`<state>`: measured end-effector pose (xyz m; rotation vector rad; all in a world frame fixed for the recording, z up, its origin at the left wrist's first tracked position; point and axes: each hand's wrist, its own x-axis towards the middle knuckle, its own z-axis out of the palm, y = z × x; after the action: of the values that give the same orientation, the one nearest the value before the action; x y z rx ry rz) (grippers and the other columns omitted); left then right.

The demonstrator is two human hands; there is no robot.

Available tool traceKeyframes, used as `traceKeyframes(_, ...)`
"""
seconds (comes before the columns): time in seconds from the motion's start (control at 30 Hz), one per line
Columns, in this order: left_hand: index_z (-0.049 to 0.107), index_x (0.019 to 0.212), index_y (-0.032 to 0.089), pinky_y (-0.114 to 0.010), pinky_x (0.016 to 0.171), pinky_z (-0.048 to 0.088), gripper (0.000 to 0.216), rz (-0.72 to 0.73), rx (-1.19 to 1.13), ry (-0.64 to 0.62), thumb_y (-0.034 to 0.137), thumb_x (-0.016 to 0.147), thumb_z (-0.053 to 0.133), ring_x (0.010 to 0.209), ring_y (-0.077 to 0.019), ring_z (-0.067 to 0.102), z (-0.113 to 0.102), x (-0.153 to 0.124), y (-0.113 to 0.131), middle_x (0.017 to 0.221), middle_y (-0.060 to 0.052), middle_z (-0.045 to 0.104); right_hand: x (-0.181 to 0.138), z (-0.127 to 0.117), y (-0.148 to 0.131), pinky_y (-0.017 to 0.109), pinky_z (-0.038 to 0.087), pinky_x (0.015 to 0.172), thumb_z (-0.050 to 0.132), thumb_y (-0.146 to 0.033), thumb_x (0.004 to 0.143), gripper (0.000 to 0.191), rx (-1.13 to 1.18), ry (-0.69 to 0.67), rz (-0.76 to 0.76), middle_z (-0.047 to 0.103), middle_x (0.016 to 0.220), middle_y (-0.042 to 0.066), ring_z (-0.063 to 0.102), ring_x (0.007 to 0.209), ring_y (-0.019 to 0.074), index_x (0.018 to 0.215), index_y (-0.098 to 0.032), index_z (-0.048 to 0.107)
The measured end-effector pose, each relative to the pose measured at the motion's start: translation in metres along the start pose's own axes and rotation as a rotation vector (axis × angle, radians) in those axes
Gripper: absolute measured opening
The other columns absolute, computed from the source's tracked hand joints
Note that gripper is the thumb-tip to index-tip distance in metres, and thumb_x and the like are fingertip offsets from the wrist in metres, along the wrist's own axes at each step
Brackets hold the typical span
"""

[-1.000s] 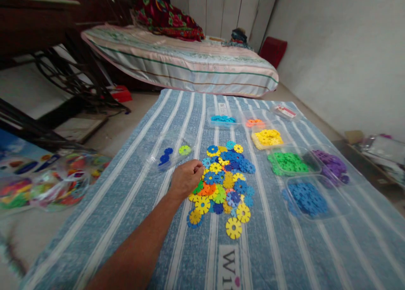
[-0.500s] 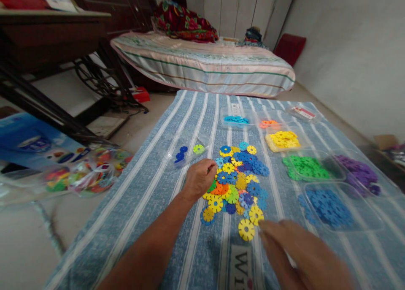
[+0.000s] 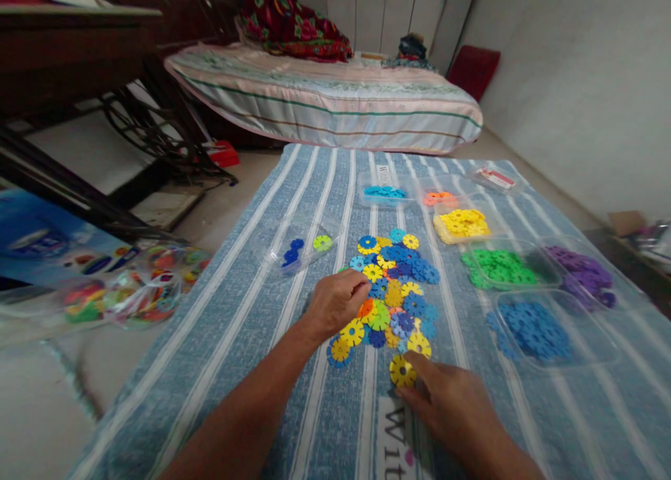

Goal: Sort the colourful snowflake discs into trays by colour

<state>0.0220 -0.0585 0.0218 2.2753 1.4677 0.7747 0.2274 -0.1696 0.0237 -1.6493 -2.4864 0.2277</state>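
My left hand (image 3: 340, 300) is closed over the left side of a mixed pile of notched plastic discs (image 3: 394, 293); whatever its curled fingers hold is hidden. At the pile's near edge, my right hand (image 3: 451, 397) has thumb and forefinger at the right edge of a yellow notched disc (image 3: 401, 372), pinching it. Just beyond it lies another yellow disc (image 3: 419, 344). The pile mixes blue, yellow, orange and lime discs, many overlapping. Left of the pile, a clear tray (image 3: 272, 262) contains a few dark blue discs (image 3: 292, 252) and a lime disc (image 3: 321, 242).
Clear tubs on the striped cloth hold sorted discs: light blue (image 3: 385, 192), orange (image 3: 439, 198), yellow (image 3: 464, 223), green (image 3: 500, 267), purple (image 3: 581, 274) and blue (image 3: 539, 330). A lidded box (image 3: 493, 178) sits at the far right corner. Bagged colourful pieces (image 3: 141, 291) lie left, below table level.
My right hand has moved left from beside the nearest yellow disc onto its edge, its fingers closing there. My left hand stays closed over the pile's left side, shifted slightly. The view has tilted slightly.
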Motion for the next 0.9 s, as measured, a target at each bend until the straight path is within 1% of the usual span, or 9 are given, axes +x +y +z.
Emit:
traceKeyframes(0.17, 0.063, 0.076, 0.018, -0.022, 0.064, 0.041, 0.019, -0.015, 0.009, 0.023, 0.025, 0.084, 0.047, 0.069, -0.0113, 0.058, 0.001, 0.0, -0.004, 0.077, -0.001, 0.066, -0.002, 0.015, -0.003, 0.023, 0.043, 0.049, 0.057, -0.022, 0.076, 0.033, -0.058, -0.019, -0.065, 0.071, 0.07, 0.001, 0.065, 0.057, 0.0175, 0.109, -0.019, 0.059)
traceKeyframes(0.33, 0.063, 0.077, 0.018, -0.023, 0.065, 0.042, 0.02, -0.011, 0.011, 0.021, 0.026, 0.084, 0.046, 0.07, -0.012, 0.058, -0.001, 0.001, -0.003, 0.077, -0.002, 0.066, -0.004, 0.018, -0.001, 0.024, 0.041, 0.052, 0.047, -0.017, 0.082, 0.023, -0.001, 0.122, -0.14, 0.068, 0.066, 0.002, 0.061, 0.054, 0.0148, 0.098, -0.019, 0.063)
traceKeyframes(0.47, 0.063, 0.077, 0.018, -0.023, 0.065, 0.042, 0.022, -0.013, 0.015, 0.019, 0.027, 0.085, 0.044, 0.071, -0.0125, 0.058, -0.002, 0.002, -0.004, 0.078, -0.003, 0.066, 0.0, 0.001, 0.007, 0.024, 0.039, 0.053, 0.036, -0.017, 0.09, 0.028, 0.058, 0.269, -0.158, 0.064, 0.061, 0.003, 0.057, 0.053, 0.0139, 0.087, -0.017, 0.065)
traceKeyframes(0.57, 0.063, 0.077, 0.018, -0.023, 0.066, 0.042, 0.023, -0.009, 0.014, 0.016, 0.028, 0.085, 0.044, 0.072, -0.0129, 0.059, -0.001, 0.002, -0.006, 0.078, -0.003, 0.066, 0.013, -0.019, 0.024, 0.022, 0.039, 0.055, 0.037, -0.022, 0.092, 0.03, 0.081, 0.3, -0.135, 0.064, 0.063, 0.003, 0.057, 0.054, 0.0117, 0.085, -0.018, 0.066)
traceKeyframes(0.63, 0.063, 0.077, 0.018, -0.023, 0.066, 0.042, 0.022, -0.003, 0.014, 0.021, 0.028, 0.085, 0.045, 0.072, -0.0127, 0.059, -0.001, 0.002, -0.007, 0.078, -0.003, 0.066, 0.03, -0.035, 0.042, 0.021, 0.038, 0.056, 0.037, -0.027, 0.093, 0.032, 0.052, 0.311, -0.118, 0.065, 0.064, 0.003, 0.057, 0.054, 0.0106, 0.084, -0.019, 0.067)
traceKeyframes(0.73, 0.063, 0.076, 0.018, -0.022, 0.065, 0.042, 0.022, 0.002, 0.022, 0.031, 0.028, 0.085, 0.045, 0.071, -0.0122, 0.058, 0.0, 0.002, -0.007, 0.078, -0.002, 0.066, 0.066, -0.065, 0.073, 0.022, 0.036, 0.054, 0.037, -0.033, 0.092, 0.035, -0.102, 0.411, 0.022, 0.065, 0.064, 0.004, 0.058, 0.055, 0.0129, 0.084, -0.019, 0.068)
traceKeyframes(0.8, 0.063, 0.076, 0.019, -0.022, 0.065, 0.042, 0.022, 0.004, 0.031, 0.029, 0.027, 0.085, 0.044, 0.071, -0.0122, 0.059, 0.0, 0.002, -0.006, 0.078, -0.002, 0.066, 0.091, -0.084, 0.09, 0.024, 0.034, 0.052, 0.039, -0.037, 0.09, 0.035, -0.238, 0.565, 0.227, 0.065, 0.063, 0.005, 0.058, 0.055, 0.0159, 0.089, -0.018, 0.068)
traceKeyframes(0.87, 0.063, 0.077, 0.018, -0.023, 0.065, 0.042, 0.022, 0.001, 0.036, 0.021, 0.027, 0.085, 0.044, 0.071, -0.0124, 0.059, -0.001, 0.002, -0.005, 0.078, -0.002, 0.066, 0.106, -0.096, 0.099, 0.025, 0.035, 0.054, 0.042, -0.04, 0.088, 0.036, -0.268, 0.688, 0.358, 0.067, 0.069, 0.007, 0.059, 0.059, 0.0177, 0.101, -0.016, 0.066)
traceKeyframes(0.9, 0.063, 0.077, 0.018, -0.023, 0.065, 0.042, 0.023, -0.002, 0.034, 0.018, 0.027, 0.085, 0.044, 0.071, -0.0126, 0.059, -0.001, 0.002, -0.005, 0.078, -0.002, 0.066, 0.109, -0.098, 0.099, 0.025, 0.035, 0.055, 0.043, -0.041, 0.088, 0.037, -0.251, 0.724, 0.387, 0.067, 0.071, 0.007, 0.06, 0.061, 0.0182, 0.103, -0.016, 0.065)
